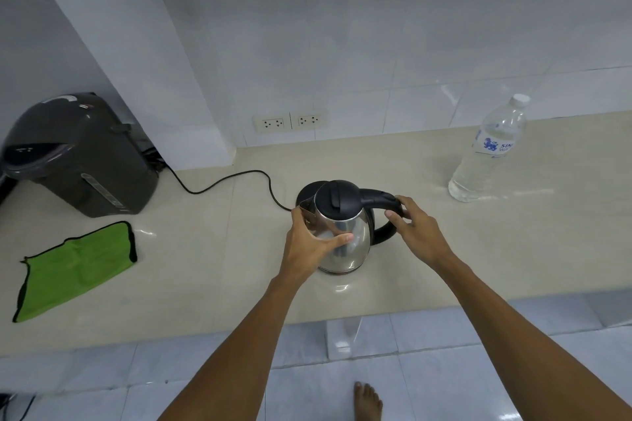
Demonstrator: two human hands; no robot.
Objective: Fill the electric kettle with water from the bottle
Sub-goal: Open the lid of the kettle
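A stainless steel electric kettle (355, 232) with a black lid and black handle stands on the beige counter, its lid closed. My left hand (307, 246) wraps the kettle's steel body near the spout. My right hand (415, 229) grips the top of the black handle. Behind the kettle, its black base (306, 193) peeks out with a cord running left. A clear plastic water bottle (487, 152) with a white cap stands upright at the right, apart from both hands.
A dark grey appliance (78, 157) sits at the far left, with a green cloth (75, 270) lying in front of it. Wall sockets (290, 120) are behind the kettle. The counter edge (376, 314) runs below my arms, tiled floor beneath.
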